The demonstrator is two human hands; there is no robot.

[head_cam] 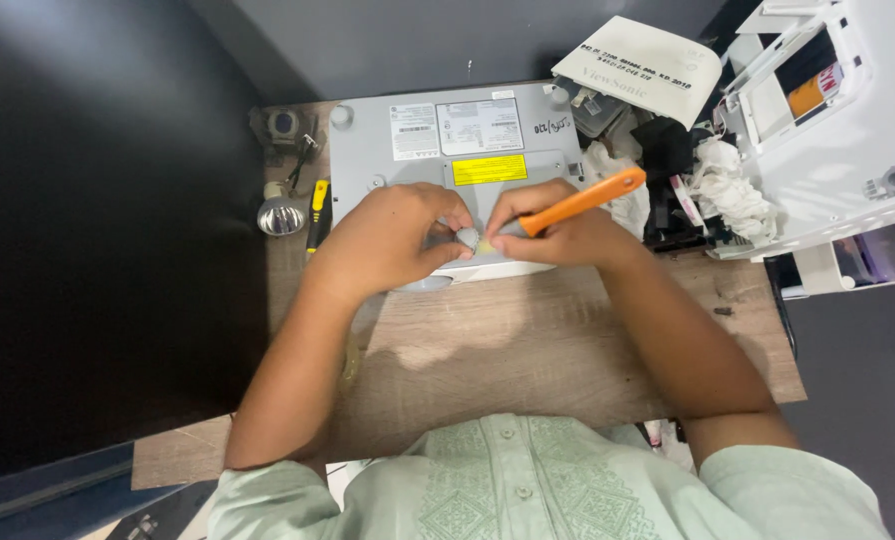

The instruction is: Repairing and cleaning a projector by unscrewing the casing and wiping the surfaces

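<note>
A grey, flat electronic device lies bottom-up on the wooden table, with white labels and a yellow sticker on it. My right hand grips an orange-handled screwdriver, its tip pointing down-left at the device's near edge. My left hand rests on the device beside it and pinches a small grey round part between thumb and fingers, right at the screwdriver's tip.
A small shiny reflector lamp and a yellow-and-black tool lie left of the device. Crumpled white cloth, black parts, a white paper and an opened white housing crowd the right side. A dark wall stands behind.
</note>
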